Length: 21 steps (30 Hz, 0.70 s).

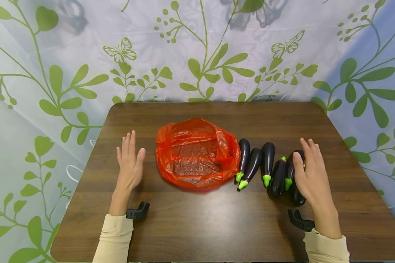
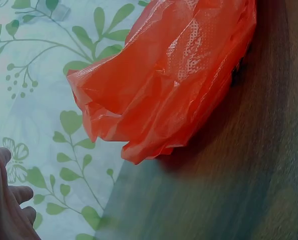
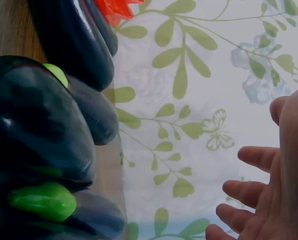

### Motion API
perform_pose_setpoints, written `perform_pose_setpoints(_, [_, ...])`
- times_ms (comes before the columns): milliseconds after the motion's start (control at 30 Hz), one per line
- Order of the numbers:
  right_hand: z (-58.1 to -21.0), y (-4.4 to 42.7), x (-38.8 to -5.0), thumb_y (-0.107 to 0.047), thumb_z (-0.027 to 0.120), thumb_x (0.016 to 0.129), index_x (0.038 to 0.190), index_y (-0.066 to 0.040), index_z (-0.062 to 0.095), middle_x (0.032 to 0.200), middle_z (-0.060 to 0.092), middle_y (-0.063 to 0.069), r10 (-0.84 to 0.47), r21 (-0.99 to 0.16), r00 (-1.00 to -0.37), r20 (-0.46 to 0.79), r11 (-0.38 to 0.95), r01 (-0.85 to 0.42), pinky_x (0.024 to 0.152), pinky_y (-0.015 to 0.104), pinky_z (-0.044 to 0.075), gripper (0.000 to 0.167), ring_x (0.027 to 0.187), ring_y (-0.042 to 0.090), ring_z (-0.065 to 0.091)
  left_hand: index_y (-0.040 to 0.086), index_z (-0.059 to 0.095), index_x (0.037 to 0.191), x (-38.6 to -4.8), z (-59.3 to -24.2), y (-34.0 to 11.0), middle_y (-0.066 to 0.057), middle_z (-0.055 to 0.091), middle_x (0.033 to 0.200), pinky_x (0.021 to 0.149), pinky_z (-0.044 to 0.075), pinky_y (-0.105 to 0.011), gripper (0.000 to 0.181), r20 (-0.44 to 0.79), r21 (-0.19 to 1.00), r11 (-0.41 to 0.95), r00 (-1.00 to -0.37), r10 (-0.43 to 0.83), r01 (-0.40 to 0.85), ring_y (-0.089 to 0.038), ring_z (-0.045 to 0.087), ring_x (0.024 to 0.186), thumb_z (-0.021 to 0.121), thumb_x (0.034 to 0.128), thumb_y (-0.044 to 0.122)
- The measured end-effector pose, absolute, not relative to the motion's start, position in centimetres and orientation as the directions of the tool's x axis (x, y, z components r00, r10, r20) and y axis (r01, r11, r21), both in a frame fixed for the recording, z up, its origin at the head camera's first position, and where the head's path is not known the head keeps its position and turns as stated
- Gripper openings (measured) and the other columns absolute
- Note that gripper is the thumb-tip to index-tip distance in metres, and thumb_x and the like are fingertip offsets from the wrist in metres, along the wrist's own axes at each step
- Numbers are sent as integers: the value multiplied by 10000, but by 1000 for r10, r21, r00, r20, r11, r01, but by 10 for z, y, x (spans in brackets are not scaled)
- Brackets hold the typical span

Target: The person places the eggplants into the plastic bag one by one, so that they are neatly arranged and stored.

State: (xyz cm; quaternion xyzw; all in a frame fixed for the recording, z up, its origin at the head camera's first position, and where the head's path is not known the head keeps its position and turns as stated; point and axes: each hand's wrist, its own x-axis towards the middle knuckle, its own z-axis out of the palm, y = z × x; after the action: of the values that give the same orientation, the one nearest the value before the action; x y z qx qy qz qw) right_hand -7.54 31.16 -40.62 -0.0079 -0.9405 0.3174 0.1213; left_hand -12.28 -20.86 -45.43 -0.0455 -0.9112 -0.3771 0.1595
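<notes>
A red plastic bag (image 1: pixel 197 179) lies with its mouth spread wide near the table's middle; in the left wrist view the bag (image 2: pixel 164 85) rises above the wood. Several dark eggplants with green caps, one of them an eggplant (image 1: pixel 267 160), lie in a cluster right of the bag, the nearest beside its rim. My left hand (image 1: pixel 129 164) is held left of the bag, fingers straight, touching nothing. My right hand (image 1: pixel 312 179) is over the right end of the cluster, fingers extended and holding nothing; in the right wrist view the hand (image 3: pixel 269 200) appears apart from the eggplants (image 3: pixel 38 115).
The brown wooden table (image 1: pixel 197 226) reaches back to a hanging cloth (image 1: pixel 184 47) with green leaves and butterflies. Black wrist mounts (image 1: pixel 138 210) sit at both sleeves. A thin white loop (image 1: pixel 73 173) shows at the table's left edge.
</notes>
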Motion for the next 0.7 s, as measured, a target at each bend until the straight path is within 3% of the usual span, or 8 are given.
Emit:
perform_pose_setpoints(133, [-409,312,-75,-374,345,1116,1639,-106,264,1712,168,184,134,-622,-955,266,781,-64,1222,702,55,593,1580,432,79,213,114,1674,-125,-457,-208,-122,110,1731,1250,-66,-615,656,307,727,655,-951,-45,204,-355,40,1600,307,1094,453])
perform_pose_setpoints(400, [-412,316,-72,-355,344,1116,1631,-111,289,1707,197,172,204,-661,-948,246,751,-9,1208,719,96,572,1554,474,146,264,126,1670,-130,-465,-206,-11,131,1733,1266,115,-597,621,218,853,503,-971,-94,143,-302,136,1591,280,1100,456])
perform_pose_setpoints(700, [-423,320,-67,-301,372,1114,1613,-113,337,1687,254,174,271,-691,-932,242,722,31,1212,701,138,535,1542,464,206,153,188,1660,-139,-476,-198,-94,203,1715,1285,124,-521,629,206,937,311,-972,-116,162,-278,182,1580,282,1097,418])
